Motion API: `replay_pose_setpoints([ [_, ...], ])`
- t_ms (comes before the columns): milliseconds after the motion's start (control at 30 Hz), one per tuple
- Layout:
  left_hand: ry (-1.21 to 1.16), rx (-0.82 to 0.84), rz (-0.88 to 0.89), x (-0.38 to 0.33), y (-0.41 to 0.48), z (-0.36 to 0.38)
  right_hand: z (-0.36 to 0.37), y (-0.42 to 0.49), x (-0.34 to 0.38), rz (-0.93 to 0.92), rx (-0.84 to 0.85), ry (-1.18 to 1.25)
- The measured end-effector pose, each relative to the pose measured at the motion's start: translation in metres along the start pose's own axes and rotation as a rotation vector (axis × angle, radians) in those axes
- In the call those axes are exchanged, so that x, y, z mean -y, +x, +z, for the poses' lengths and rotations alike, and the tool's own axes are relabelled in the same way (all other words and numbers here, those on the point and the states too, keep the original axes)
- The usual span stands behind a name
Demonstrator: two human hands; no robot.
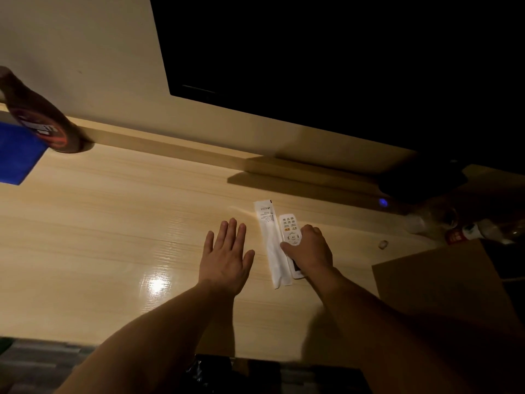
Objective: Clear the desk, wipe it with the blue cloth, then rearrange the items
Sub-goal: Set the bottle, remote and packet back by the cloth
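— Progress check: where does the tidy-up stand?

— Late, I'd judge. Most of the bench (99, 223) is bare and glossy, which fits a surface already wiped, though I can't prove the wiping from this view. The blue cloth (17, 155) lies set aside at the far left edge, just beside a brown bottle (42, 118) that looks tilted through the wide lens.

— And the hands?

— The right hand (308, 248) rests on a white remote (291, 237) near the middle right, its fingers (287, 247) curled over the body and closed on it. The remote lies right alongside a white paper sleeve (270, 240), edges touching or nearly so. The left hand (227, 254) is flat, fingers spread apart, holding nothing, just left of the sleeve.

— So this is the rearranging step?

— Seems so: lining the remote up next to the sleeve. Still left, I'd guess, are the things huddled at the dim right end, namely a clear plastic bottle (431, 220), a small pale object (383, 244) and a brown paper bag (443, 282), plus putting the cloth away.
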State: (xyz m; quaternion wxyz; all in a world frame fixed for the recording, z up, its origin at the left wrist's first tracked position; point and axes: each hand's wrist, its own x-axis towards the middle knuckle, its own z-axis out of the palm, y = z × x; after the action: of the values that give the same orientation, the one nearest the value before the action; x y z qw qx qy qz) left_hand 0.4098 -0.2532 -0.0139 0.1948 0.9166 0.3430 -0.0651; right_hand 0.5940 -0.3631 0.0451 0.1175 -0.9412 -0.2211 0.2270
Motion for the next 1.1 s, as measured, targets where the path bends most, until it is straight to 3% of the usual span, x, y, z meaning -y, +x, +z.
replay_pose_setpoints([
  [500, -0.095, -0.065, 0.054, 0.03, -0.012, -0.018, -0.008, -0.007, 0.031, -0.034, -0.034, -0.083],
  [700, -0.061, -0.105, -0.067, 0.103, -0.027, -0.049, -0.003, -0.011, 0.083, -0.115, -0.029, -0.081],
  [1100, 0.0, -0.195, -0.476, 0.287, -0.058, -0.106, 0.046, -0.02, 0.229, -0.357, 0.02, -0.136],
])
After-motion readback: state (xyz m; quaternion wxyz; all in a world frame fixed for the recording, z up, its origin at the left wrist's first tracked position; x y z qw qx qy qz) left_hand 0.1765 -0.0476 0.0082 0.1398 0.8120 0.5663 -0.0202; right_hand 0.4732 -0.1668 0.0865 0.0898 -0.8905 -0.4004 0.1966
